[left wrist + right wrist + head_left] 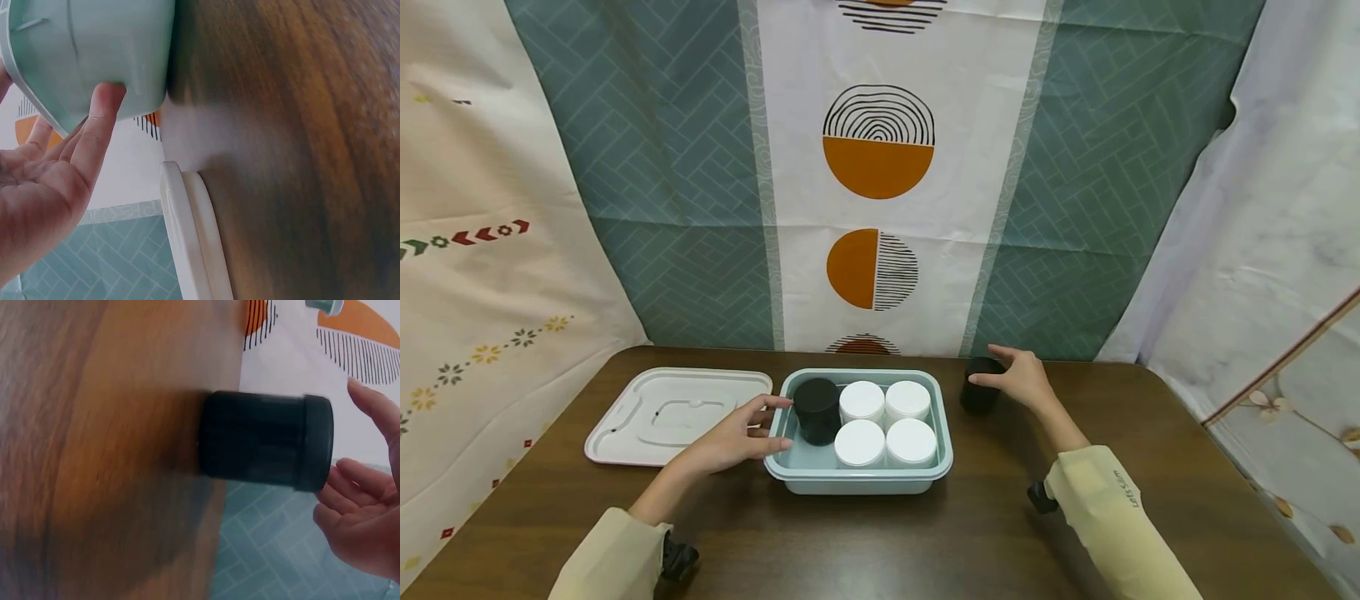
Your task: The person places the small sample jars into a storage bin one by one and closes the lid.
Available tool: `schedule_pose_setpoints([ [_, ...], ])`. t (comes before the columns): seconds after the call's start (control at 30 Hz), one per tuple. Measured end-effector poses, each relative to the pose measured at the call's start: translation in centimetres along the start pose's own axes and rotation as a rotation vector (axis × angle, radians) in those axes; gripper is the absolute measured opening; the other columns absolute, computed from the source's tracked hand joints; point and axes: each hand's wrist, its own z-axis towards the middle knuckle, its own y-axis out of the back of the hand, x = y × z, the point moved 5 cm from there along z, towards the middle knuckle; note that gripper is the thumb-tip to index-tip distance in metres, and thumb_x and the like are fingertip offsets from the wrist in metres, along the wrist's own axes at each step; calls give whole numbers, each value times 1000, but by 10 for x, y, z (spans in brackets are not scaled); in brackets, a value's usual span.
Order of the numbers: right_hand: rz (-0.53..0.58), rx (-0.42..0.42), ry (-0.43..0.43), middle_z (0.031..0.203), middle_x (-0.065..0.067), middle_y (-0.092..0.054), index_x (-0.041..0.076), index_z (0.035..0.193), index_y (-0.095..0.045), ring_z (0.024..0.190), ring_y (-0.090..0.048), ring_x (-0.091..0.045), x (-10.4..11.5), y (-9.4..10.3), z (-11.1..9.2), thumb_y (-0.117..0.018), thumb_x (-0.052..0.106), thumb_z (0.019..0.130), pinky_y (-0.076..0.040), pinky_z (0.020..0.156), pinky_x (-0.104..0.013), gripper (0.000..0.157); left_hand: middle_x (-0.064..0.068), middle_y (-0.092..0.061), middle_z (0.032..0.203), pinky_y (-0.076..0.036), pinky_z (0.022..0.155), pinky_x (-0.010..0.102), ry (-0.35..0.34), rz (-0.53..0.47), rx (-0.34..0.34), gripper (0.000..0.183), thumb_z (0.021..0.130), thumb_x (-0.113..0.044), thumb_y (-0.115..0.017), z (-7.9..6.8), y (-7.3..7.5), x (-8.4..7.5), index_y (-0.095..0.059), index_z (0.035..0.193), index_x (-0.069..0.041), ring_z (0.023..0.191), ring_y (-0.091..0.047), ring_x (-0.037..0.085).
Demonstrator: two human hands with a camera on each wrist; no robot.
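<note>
Step in hand: by my judgement, taking hold of the black jar [978,402] that stands outside the tub [859,483]. This jar is upright on the bench [865,550], to the right of the tub, apart from it and near the bench's far edge. Its cap is on.

Right hand [1024,381]: positioned at the upper part of that jar. Thumb and fingers are apart; the grip is not closed round the jar. The right wrist view shows the thumb clear of the cap and the fingertips at its edge; whether they touch could not be determined.

Left hand [730,435]: at the tub's left end. Thumb and fingers are spread, with the thumb against the outer wall and the other fingers by the rim. The grip is loose, apparently only steadying the tub.

Contents of tub: four white jars [907,401] in two rows of two on the right side, and a second black jar [817,408] in the rear left. The tub's floor shows at the front left. A white lid [679,417] lies flat on the bench, left of the tub.

Next move, as assessed: it calls for thumb and fingers to close evenly round the outside jar below its cap. A hold on the cap's edge alone could slip or tip the jar.
</note>
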Motion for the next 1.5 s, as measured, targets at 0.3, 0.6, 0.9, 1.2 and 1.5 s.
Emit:
schedule_pose_setpoints([
  [0.3,-56,20,-36,128,-28,-46,-7,126,-50,116,-44,-43,-8,-1,-1,-75,30,74,-40,89,-49,69,34,-40,128,-49,67,38,13,-20,-6,63,82,-19,-69,-3,1,0,-36,133,-2,106,-54,36],
  [0.6,-12,-30,-23,126,-24,-50,-3,124,-54,115,-46,-41,-2,5,-3,-76,30,72,-41,89,-49,65,33,-42,126,-49,67,38,8,-21,-4,63,82,-18,-69,-2,0,2,-36,133,-2,104,-55,33],
  [0.9,203,5,82,123,-19,-55,1,125,-55,112,-53,-32,71,17,-15,-78,23,71,-43,89,-43,63,32,-42,127,-49,68,39,26,-14,-21,63,81,-18,-69,-4,3,2,-37,132,-3,104,-55,33],
  [1.2,396,95,184,118,-18,-59,-4,121,-56,98,-62,-27,145,-19,-32,-79,11,69,-49,80,-33,59,34,-37,132,-49,70,39,19,-11,-6,65,82,-21,-69,-3,3,3,-35,135,-4,112,-49,41],
  [1.5,450,124,249,118,-13,-60,1,117,-61,109,-57,-24,185,-72,-43,-80,16,69,-42,92,-36,54,34,-34,134,-50,72,39,9,-13,16,66,84,-23,-67,-1,1,1,-33,136,-3,114,-47,43],
])
